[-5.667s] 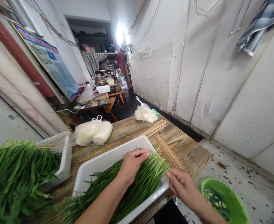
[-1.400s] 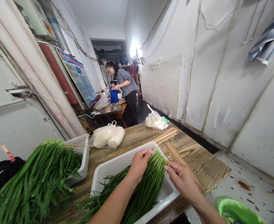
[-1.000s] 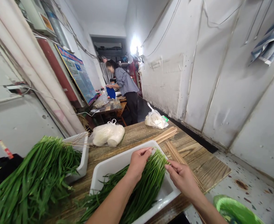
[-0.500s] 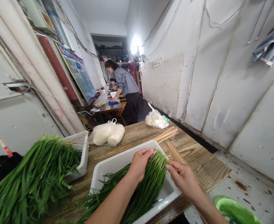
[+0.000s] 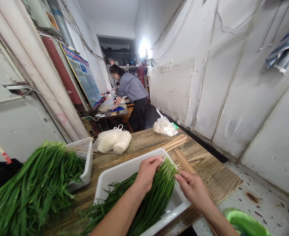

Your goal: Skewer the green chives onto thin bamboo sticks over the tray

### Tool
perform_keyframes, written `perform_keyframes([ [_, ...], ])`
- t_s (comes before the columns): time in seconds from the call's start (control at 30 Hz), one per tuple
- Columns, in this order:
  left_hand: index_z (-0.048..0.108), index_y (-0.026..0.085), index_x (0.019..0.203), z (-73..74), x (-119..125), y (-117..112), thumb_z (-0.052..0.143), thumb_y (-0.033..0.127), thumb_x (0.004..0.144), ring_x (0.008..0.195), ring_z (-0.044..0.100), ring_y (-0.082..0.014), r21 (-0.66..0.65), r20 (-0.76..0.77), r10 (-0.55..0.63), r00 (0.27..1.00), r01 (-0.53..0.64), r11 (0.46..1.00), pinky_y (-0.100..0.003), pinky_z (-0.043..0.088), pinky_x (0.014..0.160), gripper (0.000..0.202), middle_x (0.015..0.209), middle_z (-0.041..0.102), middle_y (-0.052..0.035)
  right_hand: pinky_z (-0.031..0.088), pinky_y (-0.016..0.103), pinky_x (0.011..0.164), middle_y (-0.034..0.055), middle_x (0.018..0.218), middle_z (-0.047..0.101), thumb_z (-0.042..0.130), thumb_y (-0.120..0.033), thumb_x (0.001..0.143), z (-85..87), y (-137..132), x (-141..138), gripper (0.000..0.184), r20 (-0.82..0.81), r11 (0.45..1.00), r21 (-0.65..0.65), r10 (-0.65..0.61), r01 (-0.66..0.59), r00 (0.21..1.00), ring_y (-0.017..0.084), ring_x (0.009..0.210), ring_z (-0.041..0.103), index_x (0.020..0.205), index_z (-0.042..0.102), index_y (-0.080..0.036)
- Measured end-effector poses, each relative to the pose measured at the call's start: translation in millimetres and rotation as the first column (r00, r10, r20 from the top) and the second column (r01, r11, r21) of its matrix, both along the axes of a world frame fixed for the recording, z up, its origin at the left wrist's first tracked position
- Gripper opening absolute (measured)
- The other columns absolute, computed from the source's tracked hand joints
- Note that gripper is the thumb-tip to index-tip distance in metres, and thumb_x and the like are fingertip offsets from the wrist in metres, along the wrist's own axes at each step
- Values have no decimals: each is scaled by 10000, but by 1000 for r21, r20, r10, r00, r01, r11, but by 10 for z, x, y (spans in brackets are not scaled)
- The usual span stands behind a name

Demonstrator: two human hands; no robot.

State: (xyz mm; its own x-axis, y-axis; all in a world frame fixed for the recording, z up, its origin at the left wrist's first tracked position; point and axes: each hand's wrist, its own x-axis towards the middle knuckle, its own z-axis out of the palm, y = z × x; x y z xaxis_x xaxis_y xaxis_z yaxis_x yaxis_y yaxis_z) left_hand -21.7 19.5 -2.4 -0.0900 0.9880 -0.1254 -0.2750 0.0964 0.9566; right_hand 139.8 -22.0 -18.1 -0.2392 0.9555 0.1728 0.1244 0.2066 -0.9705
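Observation:
Long garlic chives (image 5: 156, 196) lie in a white plastic tray (image 5: 105, 178), their pale cut ends toward the far right corner. My left hand (image 5: 148, 172) pinches at the left side of these stem ends, fingers closed. On the opposite side, my right hand (image 5: 192, 188) is closed too, thumb and forefinger pinching the edge of the same row of stems. Whether a thin skewer runs between my fingertips I cannot tell. Loose bamboo skewers (image 5: 183, 160) lie on the table just beyond my right hand.
Left, a second white tray (image 5: 89, 164) bears a heap of chives (image 5: 36, 177) with skewers sticking out. Two tied plastic bags, one left (image 5: 113, 141) and one right (image 5: 164, 126), stand on the wooden table (image 5: 223, 177). A green basin (image 5: 245, 223) is low right. A person (image 5: 132, 87) bends over a farther table.
My hands stay nearly still at the chive ends. The person in the background has leaned further left, wiping hand and blue cloth shifting along the far table.

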Motion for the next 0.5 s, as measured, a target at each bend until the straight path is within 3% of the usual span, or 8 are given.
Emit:
perform_keyframes([
  [0.5, 723, 124, 794, -10, 9, 5, 734, 314, 536, 567, 455, -86, -7, 35, 8, 999, -8, 1000, -229, 337, 569, 320, 660, 635, -33, 188, 197, 380, -74, 464, 302, 496, -406, 843, 0, 1, 7, 290, 14, 1000, 13, -11, 10, 1000, 71, 402, 268, 671, 524, -174],
])
